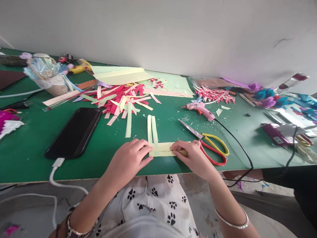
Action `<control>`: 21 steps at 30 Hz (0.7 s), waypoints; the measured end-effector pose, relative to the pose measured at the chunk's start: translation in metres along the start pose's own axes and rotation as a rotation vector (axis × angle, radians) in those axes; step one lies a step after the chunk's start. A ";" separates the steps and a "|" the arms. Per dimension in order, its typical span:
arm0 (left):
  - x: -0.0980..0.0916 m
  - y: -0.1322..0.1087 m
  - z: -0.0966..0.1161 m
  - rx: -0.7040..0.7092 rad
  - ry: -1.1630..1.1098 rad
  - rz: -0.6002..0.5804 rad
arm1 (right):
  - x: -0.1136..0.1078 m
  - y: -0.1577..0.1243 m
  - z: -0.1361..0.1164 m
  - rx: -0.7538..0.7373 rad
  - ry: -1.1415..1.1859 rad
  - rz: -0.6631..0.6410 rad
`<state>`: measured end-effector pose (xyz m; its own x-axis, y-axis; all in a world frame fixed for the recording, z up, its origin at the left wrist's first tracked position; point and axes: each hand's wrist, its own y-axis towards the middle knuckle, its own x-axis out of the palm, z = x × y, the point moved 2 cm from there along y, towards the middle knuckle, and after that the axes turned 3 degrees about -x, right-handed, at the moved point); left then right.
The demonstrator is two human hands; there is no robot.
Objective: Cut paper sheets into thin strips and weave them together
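Pale yellow-green paper strips (pixel 162 148) lie crosswise on the table in front of me. Two upright strips (pixel 152 129) meet them at their left end, pointing away from me. My left hand (pixel 131 153) rests beside that corner, its fingers stretched out and its fingertips touching the left end. At the right end, the thumb and fingers of my right hand (pixel 189 153) pinch a strip; the hand covers part of the strips there. Scissors (pixel 204 140) with one yellow and one red handle lie open just beyond my right hand.
A pink glue gun (pixel 200 109) with a black cable lies past the scissors. Red, pink and green paper strips (pixel 119 100) are heaped at the back. A phone (pixel 74 132) with a white cable (pixel 55 168) is at left. A purple power strip (pixel 276 134) sits at right.
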<state>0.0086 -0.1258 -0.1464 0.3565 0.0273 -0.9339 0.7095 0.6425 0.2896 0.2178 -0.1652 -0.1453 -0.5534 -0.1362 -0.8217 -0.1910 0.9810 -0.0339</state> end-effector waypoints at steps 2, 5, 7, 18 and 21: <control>0.000 -0.001 0.001 0.012 0.022 0.027 | 0.000 0.000 -0.001 -0.004 -0.009 0.010; -0.003 -0.003 0.003 0.065 0.041 0.070 | 0.000 0.001 -0.002 -0.017 -0.024 0.025; -0.006 -0.005 0.003 0.121 0.027 0.077 | 0.000 0.000 -0.003 -0.019 -0.039 0.030; -0.010 -0.017 -0.003 0.216 0.074 0.000 | -0.005 0.008 -0.019 -0.186 -0.250 0.130; -0.008 -0.018 -0.006 0.194 0.068 -0.039 | 0.000 0.017 -0.023 -0.287 -0.201 0.031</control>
<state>-0.0111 -0.1333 -0.1453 0.2893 0.0606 -0.9553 0.8281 0.4848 0.2816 0.1962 -0.1520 -0.1331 -0.3975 -0.0487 -0.9163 -0.4123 0.9016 0.1310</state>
